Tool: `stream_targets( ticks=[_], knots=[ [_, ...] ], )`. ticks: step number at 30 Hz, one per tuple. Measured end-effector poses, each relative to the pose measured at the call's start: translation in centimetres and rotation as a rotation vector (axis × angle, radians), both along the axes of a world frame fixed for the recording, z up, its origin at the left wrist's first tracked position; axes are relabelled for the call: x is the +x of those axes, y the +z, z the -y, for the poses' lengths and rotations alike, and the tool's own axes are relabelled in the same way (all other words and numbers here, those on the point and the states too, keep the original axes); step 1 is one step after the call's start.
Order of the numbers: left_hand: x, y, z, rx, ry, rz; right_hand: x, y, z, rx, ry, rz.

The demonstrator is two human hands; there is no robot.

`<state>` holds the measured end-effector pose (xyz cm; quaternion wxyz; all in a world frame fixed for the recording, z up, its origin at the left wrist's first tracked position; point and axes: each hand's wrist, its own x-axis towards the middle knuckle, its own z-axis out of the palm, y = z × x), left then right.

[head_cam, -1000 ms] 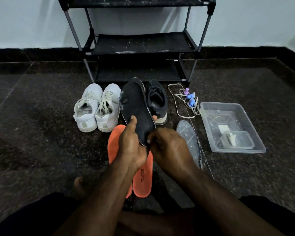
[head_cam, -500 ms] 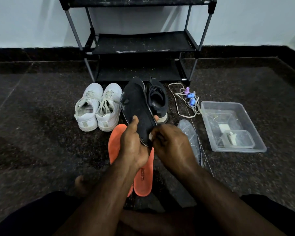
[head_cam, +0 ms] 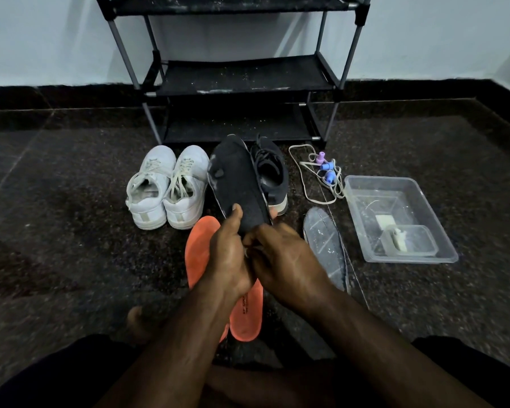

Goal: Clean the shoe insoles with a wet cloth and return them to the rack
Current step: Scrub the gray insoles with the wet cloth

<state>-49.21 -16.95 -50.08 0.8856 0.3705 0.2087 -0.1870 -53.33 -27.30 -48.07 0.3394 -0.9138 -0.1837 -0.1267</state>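
Both hands raised over floor, mid-frame. Left hand (head_cam: 228,260) grips heel end of black insole (head_cam: 236,184): thumb on its face, fingers curled behind. Right hand (head_cam: 286,260) closes on same heel end from the right, fingers bent; what lies under them is hidden. No cloth discernible. Insole held tilted, toe up and away, felt-like, with worn pale patches near toe; it blocks part of the black shoe (head_cam: 273,175) behind.

Floor: dark speckled stone, glossy. Below the hands, two orange insoles (head_cam: 199,245), smooth foam, overlapping, partly covered by wrists. Grey insole (head_cam: 326,245) just right of the hands, flecked white. White sneakers (head_cam: 168,189) side by side to the left, laced. Clear plastic tub (head_cam: 395,216) towards floor's right edge, a smaller clear box inside. Loose laces (head_cam: 312,178) with lilac and blue pieces between tub and black shoe. Black rack (head_cam: 242,75) against far wall, metal poles, fabric shelves, dusty
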Motion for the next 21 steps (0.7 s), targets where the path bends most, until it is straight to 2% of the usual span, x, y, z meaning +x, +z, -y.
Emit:
stream_targets(
  ticks=[4,9,14,18,21],
  knots=[
    [0.0,-0.1,0.0,0.01,-0.028,-0.02,-0.1,-0.1,0.5,-0.004,0.012,-0.026],
    [0.0,-0.1,0.5,-0.069,-0.008,0.03,0.8,-0.1,1.0,0.0,-0.162,0.12],
    [0.2,0.4,0.1,-0.076,0.006,0.035,0.2,-0.4,1.1,0.007,-0.147,0.059],
    [0.0,0.3,0.7,-0.037,0.002,0.037,1.3,-0.1,1.7,0.022,-0.278,0.12],
    [0.2,0.2,0.6,-0.035,0.017,0.027,1.0,-0.3,1.7,0.026,-0.245,0.047]
  ],
)
